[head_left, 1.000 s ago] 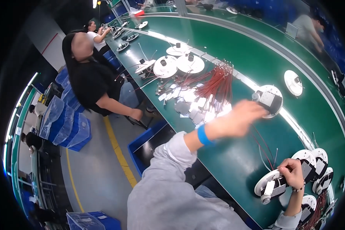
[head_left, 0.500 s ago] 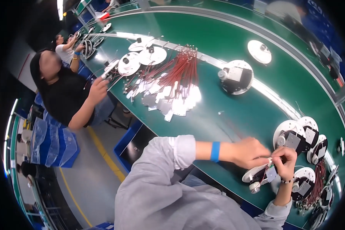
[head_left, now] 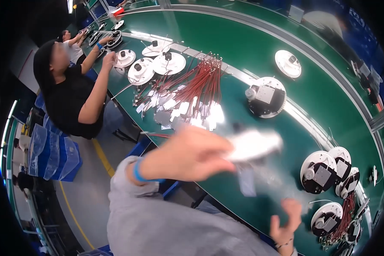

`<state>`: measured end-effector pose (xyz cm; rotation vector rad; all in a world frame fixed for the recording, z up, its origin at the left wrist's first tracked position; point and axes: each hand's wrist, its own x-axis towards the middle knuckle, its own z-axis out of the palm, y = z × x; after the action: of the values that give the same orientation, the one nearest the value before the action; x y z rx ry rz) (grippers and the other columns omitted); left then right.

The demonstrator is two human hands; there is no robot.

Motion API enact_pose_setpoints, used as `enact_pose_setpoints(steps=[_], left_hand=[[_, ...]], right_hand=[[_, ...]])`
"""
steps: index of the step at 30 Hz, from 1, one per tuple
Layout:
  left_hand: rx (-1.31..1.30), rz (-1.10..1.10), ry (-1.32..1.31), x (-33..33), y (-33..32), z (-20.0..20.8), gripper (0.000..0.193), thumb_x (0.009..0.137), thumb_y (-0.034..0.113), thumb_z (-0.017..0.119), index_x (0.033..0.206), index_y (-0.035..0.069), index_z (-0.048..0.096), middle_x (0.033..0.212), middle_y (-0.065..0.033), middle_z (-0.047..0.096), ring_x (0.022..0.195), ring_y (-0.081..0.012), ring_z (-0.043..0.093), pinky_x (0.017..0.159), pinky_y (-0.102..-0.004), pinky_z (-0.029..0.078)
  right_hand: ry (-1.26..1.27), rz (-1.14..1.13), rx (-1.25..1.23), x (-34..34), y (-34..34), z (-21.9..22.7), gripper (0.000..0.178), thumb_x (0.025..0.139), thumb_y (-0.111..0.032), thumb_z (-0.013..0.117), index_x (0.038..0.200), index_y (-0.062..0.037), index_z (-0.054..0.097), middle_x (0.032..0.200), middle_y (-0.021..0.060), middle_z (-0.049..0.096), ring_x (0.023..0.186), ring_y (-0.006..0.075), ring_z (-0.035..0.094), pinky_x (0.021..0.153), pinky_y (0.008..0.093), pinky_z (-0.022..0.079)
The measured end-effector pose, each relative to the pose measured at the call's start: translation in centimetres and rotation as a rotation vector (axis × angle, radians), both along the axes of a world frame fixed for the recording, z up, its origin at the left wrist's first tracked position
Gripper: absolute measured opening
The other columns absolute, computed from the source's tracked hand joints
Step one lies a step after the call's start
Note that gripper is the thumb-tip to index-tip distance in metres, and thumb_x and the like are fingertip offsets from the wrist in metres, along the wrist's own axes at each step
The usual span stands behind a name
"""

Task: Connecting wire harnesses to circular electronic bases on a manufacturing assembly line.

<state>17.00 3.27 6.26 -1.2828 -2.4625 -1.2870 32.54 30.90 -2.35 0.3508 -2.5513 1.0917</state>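
My left hand (head_left: 192, 153), with a blue band at the wrist, grips the edge of a white disc assembly (head_left: 258, 144) above the table. Motion blurs the disc, so its details cannot be made out. A small silvery plate (head_left: 246, 181) hangs below it. Lower right, near the table's front edge, my right hand (head_left: 286, 224) holds nothing, its thumb and fingers apart. Beyond my left hand lies a heap of small silvery plates (head_left: 170, 115) with red wires (head_left: 205, 79).
A white disc with a black base (head_left: 266, 97) lies mid-table, and a plain white disc (head_left: 288, 64) farther back. Several similar assemblies (head_left: 318, 172) and more red wires (head_left: 347, 213) crowd the right. At left, a co-worker (head_left: 70, 89) reaches toward white discs (head_left: 168, 64).
My left hand has lifted the disc assembly and carried it leftward. My right hand has let go and opened, moving slightly left and nearer. The co-worker's arm has moved farther back.
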Motion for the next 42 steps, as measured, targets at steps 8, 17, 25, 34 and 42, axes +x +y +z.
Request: enact_pose_setpoints(steps=[8, 17, 25, 34, 42], left_hand=[[-0.321, 1.138, 0.533, -7.5, -15.4, 3.7, 0.016, 0.072, 0.018, 0.063, 0.074, 0.002, 0.059, 0.052, -0.0106, 0.052, 0.044, -0.016, 0.051, 0.043, -0.0254, 0.038], [-0.631, 1.453, 0.542, -9.9, -24.1, -7.1, 0.018, 0.074, 0.02, 0.058, 0.074, 0.003, 0.051, 0.065, -0.0204, 0.056, 0.061, -0.0365, 0.056, 0.054, -0.0439, 0.043], [-0.888, 1.526, 0.322, -12.9, -27.0, -10.3, 0.017, 0.074, 0.018, 0.056, 0.078, 0.004, 0.047, 0.07, -0.0186, 0.058, 0.067, -0.0367, 0.058, 0.058, -0.0447, 0.046], [-0.935, 1.548, 0.106, -17.1, -28.5, -11.8, 0.023, 0.074, 0.024, 0.051, 0.085, 0.004, 0.052, 0.082, -0.0213, 0.058, 0.077, -0.0381, 0.057, 0.067, -0.0463, 0.045], [-1.29, 1.222, -0.029, -19.8, -24.2, -4.7, 0.037, 0.074, 0.028, 0.056, 0.101, 0.004, 0.05, 0.087, -0.0197, 0.059, 0.085, -0.0293, 0.057, 0.071, -0.0392, 0.045]], right_hand=[[-0.121, 0.043, 0.246, 2.7, -4.5, -4.3, 0.03, 0.059, -0.013, 0.062, 0.086, -0.0046, 0.055, 0.094, 0.0115, 0.055, 0.095, 0.0317, 0.047, 0.084, 0.0443, 0.032], [-0.082, 0.047, 0.29, 2.2, -4.5, -5.2, 0.021, 0.059, -0.012, 0.061, 0.079, -0.0085, 0.058, 0.095, 0.0063, 0.056, 0.095, 0.027, 0.048, 0.084, 0.0429, 0.033], [-0.066, 0.048, 0.288, 1.8, -5.1, -3.9, 0.02, 0.066, -0.012, 0.06, 0.086, -0.0081, 0.058, 0.098, 0.0093, 0.055, 0.096, 0.0276, 0.049, 0.083, 0.0422, 0.036], [-0.086, 0.015, 0.259, 2.5, -4.3, -5.1, 0.021, 0.058, -0.011, 0.061, 0.079, -0.0104, 0.058, 0.094, 0.0051, 0.056, 0.093, 0.0263, 0.049, 0.083, 0.0425, 0.034], [-0.095, 0.059, 0.21, 2.2, -3.7, -5.2, 0.021, 0.059, -0.011, 0.064, 0.079, -0.0124, 0.059, 0.095, 0.0014, 0.057, 0.09, 0.0219, 0.051, 0.081, 0.0401, 0.037]])
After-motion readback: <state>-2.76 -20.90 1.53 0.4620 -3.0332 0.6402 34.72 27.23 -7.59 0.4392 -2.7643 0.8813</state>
